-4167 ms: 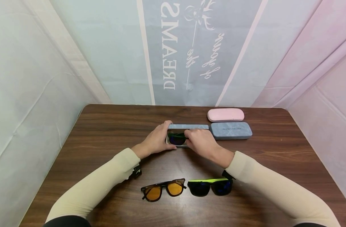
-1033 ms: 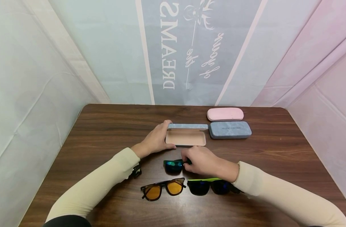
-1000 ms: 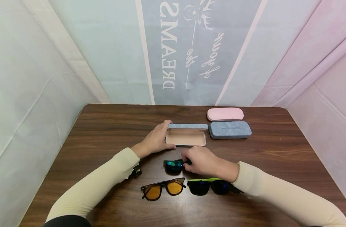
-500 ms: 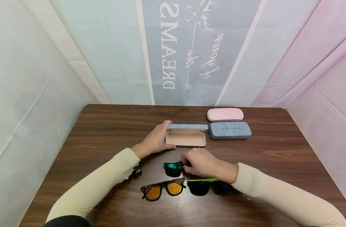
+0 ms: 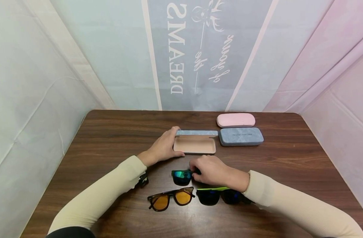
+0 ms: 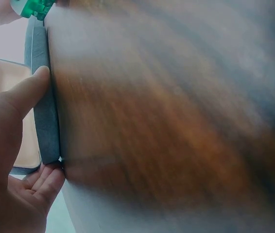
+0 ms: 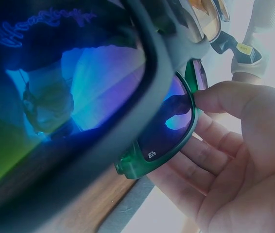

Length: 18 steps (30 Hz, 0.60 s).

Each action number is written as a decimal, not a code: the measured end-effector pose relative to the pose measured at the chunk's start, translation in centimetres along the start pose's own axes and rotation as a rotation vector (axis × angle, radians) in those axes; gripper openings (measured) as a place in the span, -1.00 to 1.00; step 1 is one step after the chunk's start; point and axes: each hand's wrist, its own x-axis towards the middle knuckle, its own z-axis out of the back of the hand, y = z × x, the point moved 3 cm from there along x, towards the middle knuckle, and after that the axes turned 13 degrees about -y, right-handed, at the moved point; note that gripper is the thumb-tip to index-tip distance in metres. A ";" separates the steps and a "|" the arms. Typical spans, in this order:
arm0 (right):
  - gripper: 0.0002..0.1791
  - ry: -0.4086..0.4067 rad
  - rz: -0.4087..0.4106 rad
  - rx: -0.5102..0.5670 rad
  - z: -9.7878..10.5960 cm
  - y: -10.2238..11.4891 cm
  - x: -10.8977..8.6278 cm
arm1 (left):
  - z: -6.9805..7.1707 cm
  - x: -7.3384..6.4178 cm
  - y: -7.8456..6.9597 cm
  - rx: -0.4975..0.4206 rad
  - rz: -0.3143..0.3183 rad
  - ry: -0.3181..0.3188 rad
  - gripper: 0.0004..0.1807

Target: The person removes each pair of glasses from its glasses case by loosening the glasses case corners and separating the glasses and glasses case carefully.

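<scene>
My left hand (image 5: 163, 147) grips the left end of an opened blue glasses case (image 5: 194, 145), thumb on its front edge. The case's beige inside holds nothing, and its lid stands up at the back. In front of the case, my right hand (image 5: 211, 170) pinches a pair of green-framed sunglasses (image 5: 182, 177) with mirrored lenses. The right wrist view shows thumb and fingers at the frame (image 7: 157, 166); from the head view, the hand hides the right part of the pair. Black sunglasses with a lime-green top (image 5: 209, 197) lie just below, partly under my right wrist.
Glasses with orange lenses (image 5: 170, 199) lie to the left of the lime-topped pair. A closed blue glasses case (image 5: 241, 137) is right beside the opened one, with a pink case (image 5: 236, 120) behind it. Fabric (image 5: 125, 66) hangs around the brown table (image 5: 119, 132).
About four seconds ago the green sunglasses were inside the opened case; my right hand has brought them out toward me. Over the last half second almost nothing moves. The left hand stays on the case.
</scene>
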 end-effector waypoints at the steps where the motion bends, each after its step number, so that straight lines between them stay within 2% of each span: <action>1: -0.85 0.004 -0.005 0.003 0.0 0.0 0.0 | 0.0 0.0 0.0 0.001 0.001 0.001 0.12; 11: -0.93 0.010 0.021 0.011 -0.1 -0.1 0.1 | 0.0 0.0 -0.1 -0.003 0.001 0.005 0.11; 18: -0.92 0.012 0.015 0.027 0.0 -0.1 0.1 | 0.0 0.1 -0.1 -0.005 -0.002 -0.001 0.11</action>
